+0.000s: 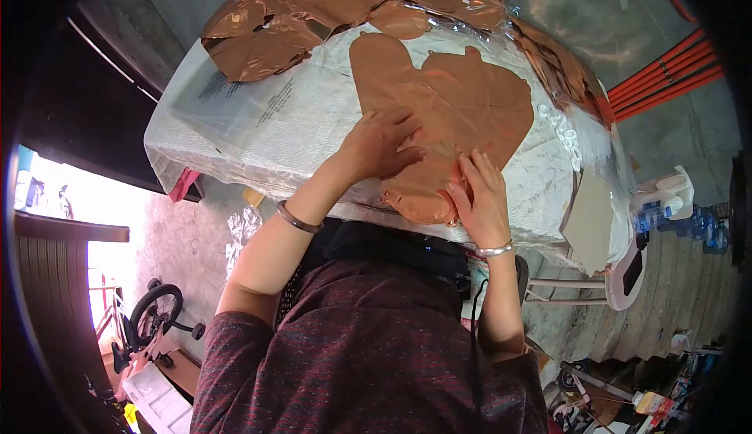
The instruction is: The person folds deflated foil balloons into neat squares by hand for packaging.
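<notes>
A flat, copper-coloured foil balloon (470,93) with rounded lobes and small tabs lies on the white-covered table (313,132). My left hand (382,142) rests on its left part, fingers bent a little and spread apart. Over the lower right of the foil is my right hand (481,199), its fingers stretched out and the thumb held apart. Between the hands, the near end of the balloon is crinkled and folded at the table's front edge. Neither hand is closed around anything.
More copper foil pieces (313,3) lie heaped along the table's far edge, with clear plastic among them. A grey board (591,218) leans at the right corner. A white stool (623,281), water bottles (705,226) and a small bicycle (157,312) stand around on the floor.
</notes>
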The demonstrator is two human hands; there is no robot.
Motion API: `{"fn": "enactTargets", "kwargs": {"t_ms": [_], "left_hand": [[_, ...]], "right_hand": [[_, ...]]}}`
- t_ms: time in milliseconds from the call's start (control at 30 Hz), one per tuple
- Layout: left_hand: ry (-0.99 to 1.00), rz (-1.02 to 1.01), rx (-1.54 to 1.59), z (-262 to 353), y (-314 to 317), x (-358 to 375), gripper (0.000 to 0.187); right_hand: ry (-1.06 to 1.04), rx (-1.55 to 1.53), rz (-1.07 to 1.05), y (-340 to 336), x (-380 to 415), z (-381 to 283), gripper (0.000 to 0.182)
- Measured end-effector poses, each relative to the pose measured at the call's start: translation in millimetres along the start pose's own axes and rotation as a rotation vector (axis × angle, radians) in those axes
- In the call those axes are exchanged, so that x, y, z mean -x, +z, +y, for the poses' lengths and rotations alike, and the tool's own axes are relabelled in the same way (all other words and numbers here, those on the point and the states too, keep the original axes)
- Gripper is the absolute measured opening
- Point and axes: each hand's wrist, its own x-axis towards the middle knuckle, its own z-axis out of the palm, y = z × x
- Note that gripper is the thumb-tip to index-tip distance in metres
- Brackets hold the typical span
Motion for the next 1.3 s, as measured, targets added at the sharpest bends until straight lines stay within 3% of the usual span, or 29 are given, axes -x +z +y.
{"fn": "enactTargets", "kwargs": {"t_ms": [100, 167, 233, 300, 333, 400, 733, 900, 1033, 1200, 1300], "left_hand": [[-0.015, -0.026, 0.019, 1, -1, -1, 0.049], [-0.011, -0.009, -0.015, 1, 0, -1, 0.050], [-0.015, -0.016, 0.004, 0, 0, 0, 0.050], [-0.014, -0.018, 0.016, 0, 0, -2, 0.050], [-0.010, -0.031, -0.001, -1, 0, -2, 0.051], [-0.002, -0.043, -0.018, -1, 0, -3, 0.051], [0.016, -0.023, -0.047, -3, 3, -1, 0.053], [0.019, 0.016, -0.017, -4, 6, 0, 0.045], [0.032, 0.046, -0.051, -8, 12, -1, 0.044], [0.035, 0.045, -0.081, -9, 12, 0, 0.044], [0.018, 0.033, -0.077, -7, 10, 0, 0.043]], "right_hand": [[-0.144, -0.077, -0.015, -11, 7, -4, 0.056], [-0.263, -0.172, -0.162, -19, 14, -12, 0.066], [-0.266, -0.172, -0.176, -19, 20, -14, 0.066], [-0.300, -0.153, -0.069, -17, 23, -13, 0.049], [-0.301, -0.153, -0.069, -17, 23, -12, 0.049], [-0.274, -0.194, 0.010, -20, 22, -10, 0.034], [-0.241, -0.166, 0.109, -9, -5, 15, 0.028], [-0.226, -0.181, 0.110, -14, -24, 12, 0.010], [-0.152, -0.181, 0.052, -16, -29, 12, 0.009], [-0.031, -0.212, 0.011, -12, -32, 13, 0.022], [-0.040, -0.229, 0.024, -8, -33, 17, 0.014]]}}
